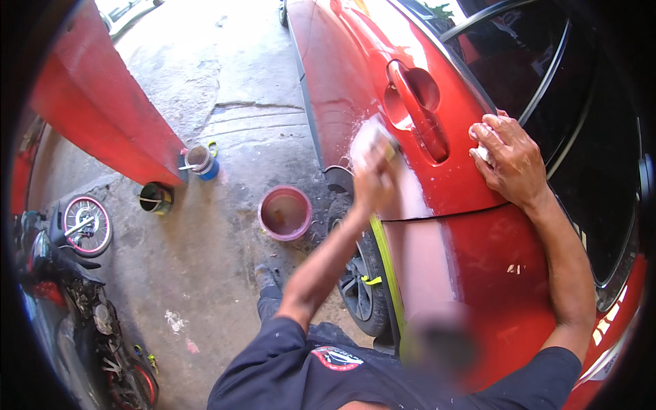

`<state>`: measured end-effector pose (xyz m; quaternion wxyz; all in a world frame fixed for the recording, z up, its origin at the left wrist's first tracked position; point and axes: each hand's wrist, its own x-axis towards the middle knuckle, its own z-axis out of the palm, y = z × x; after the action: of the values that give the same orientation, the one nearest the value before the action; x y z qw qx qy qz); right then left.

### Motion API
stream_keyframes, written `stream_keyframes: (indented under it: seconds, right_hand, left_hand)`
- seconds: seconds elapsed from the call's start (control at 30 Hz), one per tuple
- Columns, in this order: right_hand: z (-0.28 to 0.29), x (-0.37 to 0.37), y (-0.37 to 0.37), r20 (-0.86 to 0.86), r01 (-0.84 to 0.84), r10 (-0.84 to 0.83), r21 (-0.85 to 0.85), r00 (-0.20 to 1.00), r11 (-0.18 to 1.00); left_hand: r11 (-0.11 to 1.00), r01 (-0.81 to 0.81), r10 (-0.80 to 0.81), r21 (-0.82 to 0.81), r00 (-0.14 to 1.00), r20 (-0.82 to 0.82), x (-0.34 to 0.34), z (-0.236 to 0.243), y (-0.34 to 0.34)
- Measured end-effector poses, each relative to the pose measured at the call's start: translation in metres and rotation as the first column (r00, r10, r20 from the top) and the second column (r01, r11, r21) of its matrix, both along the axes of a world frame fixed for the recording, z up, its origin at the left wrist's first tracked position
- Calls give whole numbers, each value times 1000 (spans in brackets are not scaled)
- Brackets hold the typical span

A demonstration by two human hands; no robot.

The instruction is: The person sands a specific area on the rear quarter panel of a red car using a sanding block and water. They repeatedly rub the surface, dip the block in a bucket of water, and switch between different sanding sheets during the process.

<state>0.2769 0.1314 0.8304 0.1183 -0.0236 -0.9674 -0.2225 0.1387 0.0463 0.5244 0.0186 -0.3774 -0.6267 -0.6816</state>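
My left hand (372, 184) is blurred by motion and closed round a small yellowish pad (391, 149). It presses against pale, wet-looking filler on the red car door (465, 184), just below the door handle (418, 113). The pale patch (424, 256) runs on across the panel gap onto the rear panel. My right hand (509, 160) rests at the upper door edge beside the window, its fingers curled over a white wad (483, 153) that is mostly hidden.
A pink bucket (285, 214) of murky water stands on the concrete floor. Left of it are a blue tub (202, 164) and a dark can (156, 198) by a red pillar (109, 102). A motorcycle (82, 301) stands at far left. Yellow-green tape (387, 266) edges the wheel arch.
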Motion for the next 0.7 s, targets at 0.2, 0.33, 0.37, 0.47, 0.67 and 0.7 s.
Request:
stream_keyframes:
  seconds: [0.2,0.33,0.37,0.47,0.67,0.7]
  right_hand:
    - [-3,3,0,-28,3,-3,-13,1000,1000]
    - [3,-3,-5,1,-15,15,-2,1000,1000]
    - [0,2,-3,1,3,-3,-2,1000,1000]
    - [-7,7,5,-22,12,-12,9,1000,1000]
    - [0,-4,-5,-29,-31,31,-4,999,1000]
    - [3,-4,-4,-29,-34,34,-8,999,999]
  left_hand:
    - [999,-10,14,35,994,-111,-2,4,-11]
    - [997,-76,72,-3,939,336,-62,9,33]
    - [996,-81,75,31,985,154,-33,3,20]
    - [1000,-25,26,12,999,-46,98,8,-65]
    - [980,3,92,-200,883,461,-69,-1,26]
    - [988,-50,106,-149,911,398,-58,-11,31]
